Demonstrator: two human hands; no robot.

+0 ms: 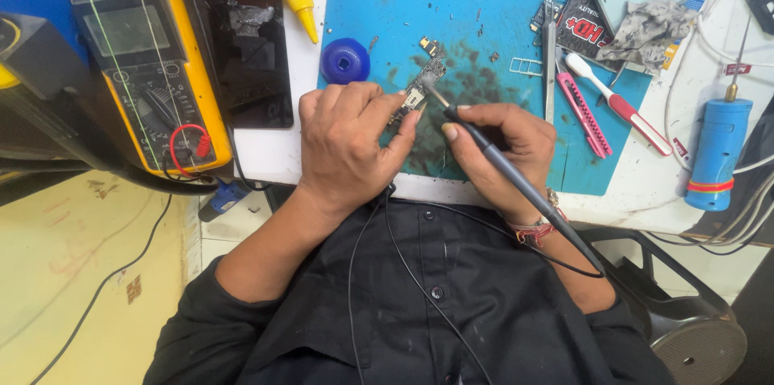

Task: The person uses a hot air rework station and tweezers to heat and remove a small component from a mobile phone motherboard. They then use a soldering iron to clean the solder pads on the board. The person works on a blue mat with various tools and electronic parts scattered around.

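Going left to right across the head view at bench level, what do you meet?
Yellow multimeter → black phone → blue round cap → left hand holding a small circuit board → right hand holding a soldering iron → pink utility knife → toothbrush → blue cylinder.

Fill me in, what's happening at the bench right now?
A person sits at a bench over a blue work mat. The left hand pins a small circuit board to the mat, while the right hand holds a dark pen-shaped tool like a pencil, its metal tip on the board. A cord runs from the tool across the black shirt. A yellow multimeter lies to the left, and tweezers, a pink cutter and a toothbrush lie to the right.
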